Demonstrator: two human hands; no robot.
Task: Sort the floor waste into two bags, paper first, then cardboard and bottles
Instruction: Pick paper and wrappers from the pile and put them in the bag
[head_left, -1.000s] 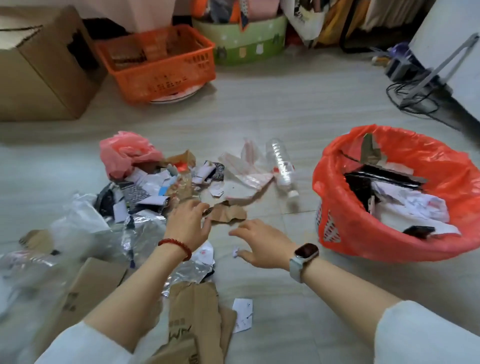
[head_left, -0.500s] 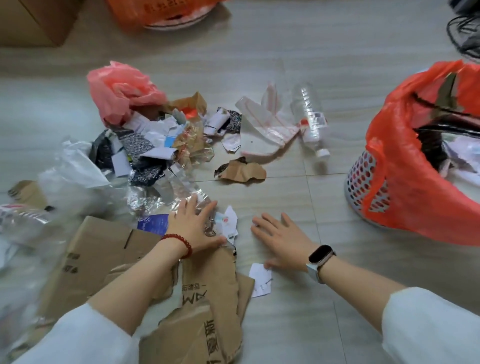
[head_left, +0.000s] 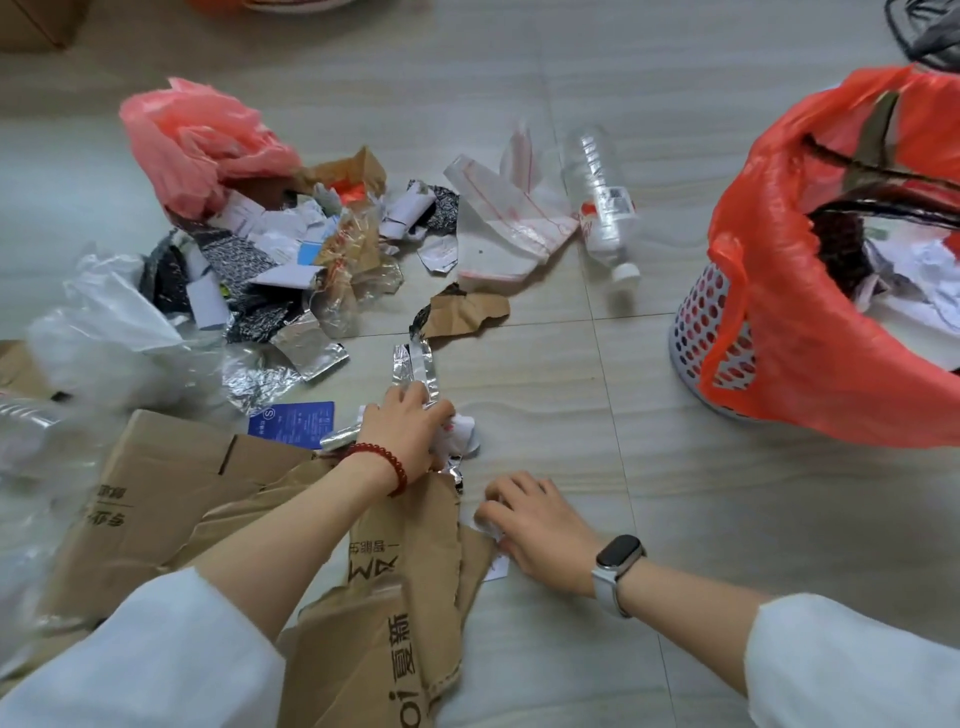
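Head view. My left hand (head_left: 410, 431), red bead bracelet (head_left: 382, 464) at the wrist, has its fingers curled around a crumpled white paper scrap (head_left: 460, 434) with a strip of silver foil (head_left: 415, 364) running from it toward 12 o'clock. My right hand (head_left: 535, 525), smartwatch (head_left: 618, 558) at the wrist, has its fingers bent down onto a small white paper piece (head_left: 496, 569) on the floor; the fingertips pinch its edge.

Flattened cardboard (head_left: 410, 571) lies under and at 6 o'clock of both hands; its print reads upside down, only the letters "AM" are legible. A blue card (head_left: 293, 423) marked "S" lies just beside my left hand at 9 o'clock.

The clear plastic bottle (head_left: 597, 195) lies on its side at 1 o'clock, long axis running 12 to 6, white cap nearest me; its label is too small to read. The red bag (head_left: 779, 312) lining a perforated white basket (head_left: 696, 343) stands at 2 o'clock, with paper inside. A pink bag (head_left: 197, 140) lies crumpled at 11 o'clock atop the mixed scrap pile.
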